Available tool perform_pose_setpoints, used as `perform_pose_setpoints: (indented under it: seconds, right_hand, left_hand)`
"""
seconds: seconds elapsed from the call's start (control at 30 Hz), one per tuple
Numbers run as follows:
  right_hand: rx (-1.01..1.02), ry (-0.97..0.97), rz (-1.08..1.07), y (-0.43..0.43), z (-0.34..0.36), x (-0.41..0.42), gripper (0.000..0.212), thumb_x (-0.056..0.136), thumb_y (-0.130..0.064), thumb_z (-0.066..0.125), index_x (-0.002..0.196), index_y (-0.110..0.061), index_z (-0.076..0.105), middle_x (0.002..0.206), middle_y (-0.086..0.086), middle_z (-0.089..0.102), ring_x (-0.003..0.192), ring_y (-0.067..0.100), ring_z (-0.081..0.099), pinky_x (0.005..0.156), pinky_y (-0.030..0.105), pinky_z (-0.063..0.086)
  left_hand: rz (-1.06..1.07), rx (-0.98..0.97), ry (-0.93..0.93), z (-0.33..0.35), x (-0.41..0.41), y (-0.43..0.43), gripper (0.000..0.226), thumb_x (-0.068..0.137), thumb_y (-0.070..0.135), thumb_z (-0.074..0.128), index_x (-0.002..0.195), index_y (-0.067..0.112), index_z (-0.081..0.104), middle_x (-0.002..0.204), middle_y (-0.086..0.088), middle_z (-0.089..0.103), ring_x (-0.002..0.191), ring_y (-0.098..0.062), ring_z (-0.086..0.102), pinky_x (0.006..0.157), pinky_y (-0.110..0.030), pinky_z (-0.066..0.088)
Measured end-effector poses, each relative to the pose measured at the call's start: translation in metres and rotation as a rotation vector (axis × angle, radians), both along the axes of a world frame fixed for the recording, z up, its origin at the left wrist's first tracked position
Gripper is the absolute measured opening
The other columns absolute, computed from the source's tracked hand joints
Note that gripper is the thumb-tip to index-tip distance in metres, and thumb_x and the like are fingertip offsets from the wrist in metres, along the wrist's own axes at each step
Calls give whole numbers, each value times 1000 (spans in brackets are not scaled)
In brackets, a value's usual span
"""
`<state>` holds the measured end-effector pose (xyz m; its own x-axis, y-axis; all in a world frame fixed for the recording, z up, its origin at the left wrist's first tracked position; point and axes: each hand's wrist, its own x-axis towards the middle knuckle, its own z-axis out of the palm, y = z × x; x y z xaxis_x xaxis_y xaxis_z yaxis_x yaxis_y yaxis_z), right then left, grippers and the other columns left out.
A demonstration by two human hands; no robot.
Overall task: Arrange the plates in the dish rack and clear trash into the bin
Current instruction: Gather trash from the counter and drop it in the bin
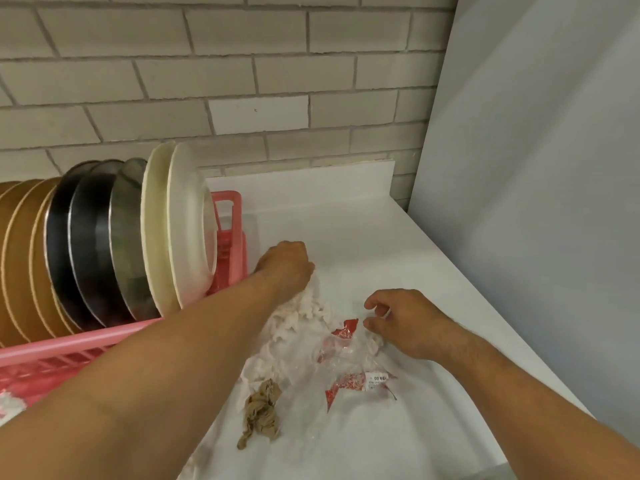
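Trash sits in a loose heap on the white countertop [346, 230], in the lower middle of the frame, between my two arms. My left hand [285, 265] reaches across to the upper end of the heap, knuckles up, fingers curled down into the crumpled white tissue [304, 313] and gripping it; the fingertips are hidden under the hand. My right hand [405, 320] is at the right side of the heap, its fingers bent with only a narrow gap between thumb and forefinger. It sits right at the edge of the clear plastic wrapper [349, 362] with red print. The film is too transparent for me to tell whether I have it pinched or am only touching it. A wad of crumpled brown paper [261, 414] lies at the lower edge of the heap, just beside my left forearm.

The pink dish rack [69, 344] fills the left of the frame, with its plates standing on edge in a row and leaning right. Brown plates [20, 258] are at the far left, dark and metal plates [90, 237] are next, and white plates [180, 223] are at the right end, near my left hand. Behind it all runs a pale brick wall [242, 81], and a plain white panel [536, 168] closes off the right side.
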<state>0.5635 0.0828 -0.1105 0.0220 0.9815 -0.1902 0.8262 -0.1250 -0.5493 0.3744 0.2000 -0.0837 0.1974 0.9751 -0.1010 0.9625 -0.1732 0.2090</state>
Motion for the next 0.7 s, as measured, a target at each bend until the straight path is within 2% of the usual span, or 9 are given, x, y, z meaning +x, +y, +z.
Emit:
perform_pose_setpoints:
  seconds: [0.1, 0.13, 0.23, 0.3, 0.37, 0.47, 0.57, 0.63, 0.7]
  right_hand:
    - [-24, -52, -41, -7, -2, 6, 29, 83, -51, 62, 105, -33, 57, 100, -12, 55, 89, 8, 56, 77, 23, 45]
    - [-46, -67, -43, -10, -3, 7, 35, 80, -58, 62, 104, -34, 55, 99, -14, 53, 88, 8, 56, 76, 23, 45]
    - [-77, -119, 14, -16, -6, 8, 43, 76, -64, 61, 109, -37, 53, 96, -17, 49, 88, 9, 55, 75, 24, 45]
    - [-43, -139, 63, -18, -9, 6, 27, 84, -51, 59, 107, -36, 56, 96, -14, 52, 88, 10, 54, 75, 24, 45]
    - [7, -159, 106, -17, -11, 4, 7, 91, -35, 51, 95, -33, 56, 93, -10, 54, 85, 11, 54, 70, 22, 42]
    - [27, -167, 98, -12, -13, 5, 9, 94, -22, 41, 89, -26, 47, 91, -6, 52, 79, 14, 51, 58, 19, 34]
    - [43, -68, 8, -3, -10, 10, 11, 93, -15, 38, 93, -20, 48, 90, -2, 55, 73, 15, 52, 57, 23, 39]
    - [93, 5, -25, 1, -6, 11, 17, 92, -11, 37, 91, -21, 52, 84, -3, 55, 68, 13, 52, 57, 23, 40]
    - [148, 109, -58, 3, -2, 11, 26, 92, -7, 37, 83, -22, 57, 80, -5, 56, 68, 13, 55, 60, 24, 45]
  left_hand:
    - [5, -96, 133, -8, 11, 12, 18, 90, 12, 52, 106, 7, 59, 107, -10, 62, 89, -29, 63, 65, -34, 51]
    - [-3, -105, 164, -12, 14, 14, 21, 87, 5, 52, 106, 7, 60, 108, -10, 62, 90, -29, 63, 64, -34, 51]
    - [-26, -75, 43, -19, 19, 27, 34, 88, 3, 47, 118, 14, 57, 120, -8, 56, 103, -28, 59, 77, -34, 52]
    - [-58, -28, -77, -13, 21, 29, 41, 90, 5, 42, 126, 20, 54, 124, -10, 51, 108, -28, 55, 86, -30, 48]
    - [-98, 22, -153, 1, 25, 28, 37, 92, 7, 39, 120, 16, 60, 121, -13, 54, 106, -27, 55, 86, -29, 47]
    - [-104, 32, -366, 23, 24, 15, 32, 92, 11, 36, 99, 7, 66, 102, -11, 63, 91, -27, 60, 73, -29, 49]
    - [-99, 22, -540, 35, 14, -3, 27, 89, 11, 38, 81, 13, 64, 80, -1, 61, 69, -20, 60, 55, -23, 44]
    - [-125, 21, -624, 38, 5, -16, 27, 89, 10, 40, 77, 18, 62, 73, 3, 61, 58, -14, 54, 45, -17, 39]
    - [-167, -3, -674, 42, -5, -28, 27, 89, 8, 40, 76, 22, 60, 73, 5, 60, 56, -12, 48, 42, -16, 35]
